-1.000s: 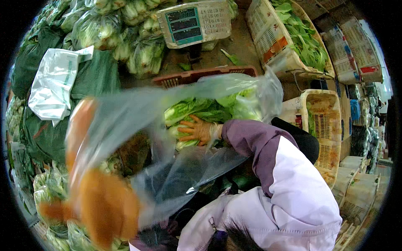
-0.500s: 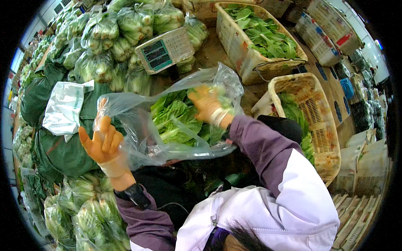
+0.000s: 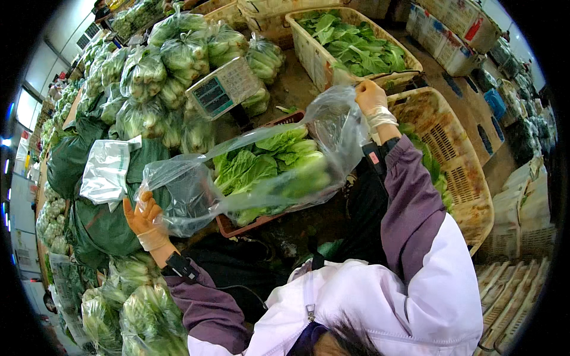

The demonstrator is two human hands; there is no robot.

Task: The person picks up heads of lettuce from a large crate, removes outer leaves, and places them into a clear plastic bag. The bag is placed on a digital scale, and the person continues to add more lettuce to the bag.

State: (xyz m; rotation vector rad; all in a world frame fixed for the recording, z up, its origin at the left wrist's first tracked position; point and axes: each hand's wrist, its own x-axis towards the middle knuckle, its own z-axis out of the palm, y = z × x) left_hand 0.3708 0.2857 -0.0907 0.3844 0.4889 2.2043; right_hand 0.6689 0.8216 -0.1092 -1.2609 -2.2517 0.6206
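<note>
A clear plastic bag lies stretched open across the middle, with leafy green vegetables inside it. Under it is a red-brown tray, seen at its rim. My left hand, in an orange-tan glove, is closed on the bag's left handle, its index finger sticking up. The bag's other end is pulled up toward the far right by my right hand, gloved too, with its fingers closed round the plastic. Just beyond that hand is the rim of a crate of loose greens.
A weighing scale stands beyond the bag, beside a pile of bagged greens. White plastic bags lie on a green sack at the left. At right is a stained crate. More bagged vegetables sit near left.
My right hand has left the greens inside the bag and moved up and right, taking hold of the bag's right end. The bag is now stretched wider. My left hand stays at its left end.
</note>
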